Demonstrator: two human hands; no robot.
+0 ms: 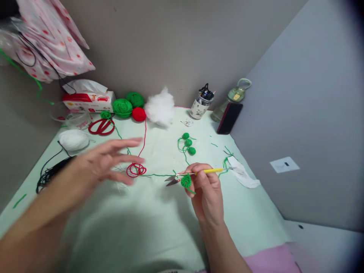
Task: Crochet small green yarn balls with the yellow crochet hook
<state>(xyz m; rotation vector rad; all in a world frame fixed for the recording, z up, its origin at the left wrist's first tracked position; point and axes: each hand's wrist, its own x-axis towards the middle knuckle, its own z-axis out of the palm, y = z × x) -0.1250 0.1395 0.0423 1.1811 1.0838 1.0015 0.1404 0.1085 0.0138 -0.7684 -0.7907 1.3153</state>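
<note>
My right hand (207, 185) pinches a crochet hook (212, 171) with a yellow handle, its metal shaft pointing left. At the hook hangs a small round green crochet piece (186, 181), with a short tail of yarn below it. Two dark pointed scissor blades (171, 181) show just left of the piece; I cannot tell whether they are held or lie on the table. A green yarn strand (156, 175) runs left from the piece. My left hand (113, 159), slightly blurred, is raised over the table with fingers spread and nothing in them, near a loose red yarn tangle (136, 170).
Three green crocheted balls (188, 143) lie beyond my right hand. Behind are green yarn balls (123, 108), a red yarn ball (139, 114), white stuffing (160, 107), red-handled scissors (101, 127), a tissue box (88, 101), a pen jar (199, 109), a phone (229, 118) and a bottle (220, 110).
</note>
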